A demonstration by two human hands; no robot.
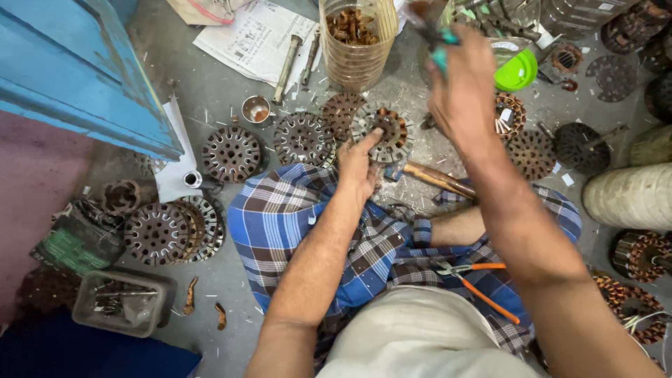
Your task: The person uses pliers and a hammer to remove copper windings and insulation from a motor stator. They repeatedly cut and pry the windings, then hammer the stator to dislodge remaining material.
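Note:
My left hand rests its fingers on a round slotted metal stator with copper winding, holding it down on the floor in front of my knees. My right hand is raised above it and closed on a tool with a teal handle; the tool's tip is blurred. A wooden-handled hammer lies just right of the left hand. Orange-handled pliers lie on my checked blue cloth.
Several bare stators lie about the grey floor, with a stack at left. A plastic jar of copper scraps stands behind. A blue box fills the upper left. A green lid and wound coils sit at right.

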